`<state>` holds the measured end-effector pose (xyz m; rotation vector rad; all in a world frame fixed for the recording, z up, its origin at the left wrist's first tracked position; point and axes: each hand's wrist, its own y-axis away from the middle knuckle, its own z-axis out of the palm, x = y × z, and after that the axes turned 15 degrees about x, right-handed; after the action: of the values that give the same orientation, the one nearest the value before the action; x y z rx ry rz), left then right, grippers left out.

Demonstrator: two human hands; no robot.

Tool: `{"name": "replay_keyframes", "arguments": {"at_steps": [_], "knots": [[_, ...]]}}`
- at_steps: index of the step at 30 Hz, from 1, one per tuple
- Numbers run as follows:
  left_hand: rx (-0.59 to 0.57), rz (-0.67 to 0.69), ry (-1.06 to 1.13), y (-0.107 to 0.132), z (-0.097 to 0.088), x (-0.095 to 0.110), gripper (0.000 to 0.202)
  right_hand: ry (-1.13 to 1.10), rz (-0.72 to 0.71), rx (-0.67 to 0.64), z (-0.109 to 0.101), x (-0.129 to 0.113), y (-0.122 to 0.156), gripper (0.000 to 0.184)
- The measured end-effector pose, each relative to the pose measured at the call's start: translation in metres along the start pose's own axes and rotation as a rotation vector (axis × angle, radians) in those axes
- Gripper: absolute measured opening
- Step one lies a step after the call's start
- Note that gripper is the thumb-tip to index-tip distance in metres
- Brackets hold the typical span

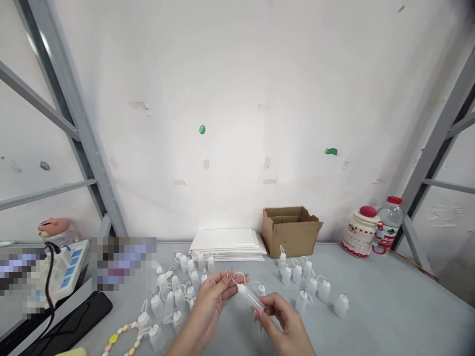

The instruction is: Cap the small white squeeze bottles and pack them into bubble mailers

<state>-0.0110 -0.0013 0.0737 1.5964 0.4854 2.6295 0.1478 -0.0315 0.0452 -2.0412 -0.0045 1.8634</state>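
A small translucent squeeze bottle [251,297] with a white top and a thin looped cap strap is tilted between my two hands, above the grey table. My right hand [284,321] is closed on its lower end, thumb and fingers on either side. At the nozzle end, my left hand [217,291] pinches the strap's cap [234,280] between thumb and index finger. Several similar bottles [178,299] stand on the table left of my left hand. Another group of bottles [311,286] stands to the right, beyond my right hand. One bottle [261,289] is partly hidden behind the held one.
An open cardboard box [291,240] and a stack of white sheets [226,243] sit against the wall. A decorated jar [359,232] and a plastic bottle [391,217] stand far right. A black phone [74,326], beaded loop [114,338] and power strip [70,272] lie left.
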Motion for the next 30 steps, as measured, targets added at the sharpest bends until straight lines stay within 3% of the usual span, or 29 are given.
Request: {"name": "replay_keyframes", "arguments": {"at_steps": [17,30], "knots": [[-0.064,0.026,-0.026,-0.0009,0.0,0.0013,0.023,0.011,-0.005,0.008,0.0003,0.0023,0.0012,0.027],[-0.001,0.094,-0.08,0.0043,0.0034,0.0051,0.023,0.024,-0.024,-0.001,0.0,0.0066,0.0011,0.026]]}}
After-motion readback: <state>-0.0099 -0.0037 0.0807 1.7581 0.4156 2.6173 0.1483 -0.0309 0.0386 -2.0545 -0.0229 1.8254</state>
